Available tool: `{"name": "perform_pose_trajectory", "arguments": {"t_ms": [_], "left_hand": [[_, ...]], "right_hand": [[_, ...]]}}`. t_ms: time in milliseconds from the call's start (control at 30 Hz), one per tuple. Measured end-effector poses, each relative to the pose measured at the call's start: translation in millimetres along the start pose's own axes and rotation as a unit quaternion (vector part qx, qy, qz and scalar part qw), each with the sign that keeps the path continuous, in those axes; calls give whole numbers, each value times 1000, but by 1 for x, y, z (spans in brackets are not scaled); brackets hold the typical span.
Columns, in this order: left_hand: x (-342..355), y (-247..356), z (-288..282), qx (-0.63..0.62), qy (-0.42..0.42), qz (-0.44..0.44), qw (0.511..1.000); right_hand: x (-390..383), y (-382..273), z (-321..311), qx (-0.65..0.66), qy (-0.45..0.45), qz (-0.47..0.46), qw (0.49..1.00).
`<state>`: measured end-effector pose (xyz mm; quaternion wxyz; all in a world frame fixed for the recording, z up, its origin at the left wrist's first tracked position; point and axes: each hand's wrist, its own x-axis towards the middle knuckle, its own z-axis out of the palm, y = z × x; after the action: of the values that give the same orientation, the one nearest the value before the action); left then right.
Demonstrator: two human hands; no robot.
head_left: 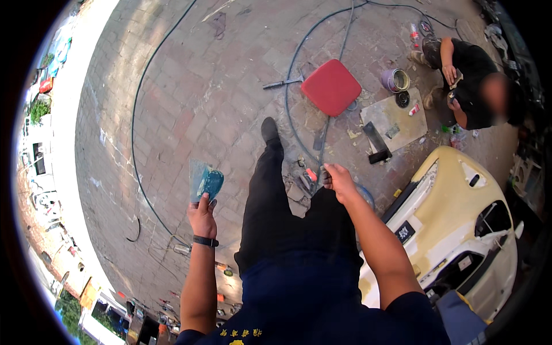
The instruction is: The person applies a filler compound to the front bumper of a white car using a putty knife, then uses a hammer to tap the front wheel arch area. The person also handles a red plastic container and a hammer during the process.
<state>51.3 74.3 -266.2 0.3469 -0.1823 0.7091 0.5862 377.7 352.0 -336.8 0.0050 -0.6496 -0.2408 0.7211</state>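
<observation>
My left hand (202,221), with a dark band on the wrist, is closed on the lower edge of a putty spreader (210,183). Its blade is teal, with a pale translucent part on the left side and light smears. The spreader is held up over the paving, left of my legs. In front of my right thigh, my right hand (341,181) has its fingers pinched together. A small dark grey piece shows at its fingertips, too little of it to name. Just left of that hand, an orange-red item (311,175) lies among scraps on the ground.
A red square stool (331,87) stands ahead, with a hose (289,80) looping around it. To the right are a bucket (395,80), a flat board (374,112) bearing a black block-like tool, and a crouching co-worker (480,86). A cream-and-white vehicle body part (454,190) stands near my right arm.
</observation>
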Motion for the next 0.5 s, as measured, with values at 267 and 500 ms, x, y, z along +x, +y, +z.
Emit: {"name": "perform_pose_trajectory", "arguments": {"t_ms": [267,500], "left_hand": [[64,2,-56,117,120,-78,983],[34,-88,-105,224,242,-229,916]], "right_hand": [[233,-88,120,-251,-59,-26,966],[478,-65,176,-386,-60,-82,917]]}}
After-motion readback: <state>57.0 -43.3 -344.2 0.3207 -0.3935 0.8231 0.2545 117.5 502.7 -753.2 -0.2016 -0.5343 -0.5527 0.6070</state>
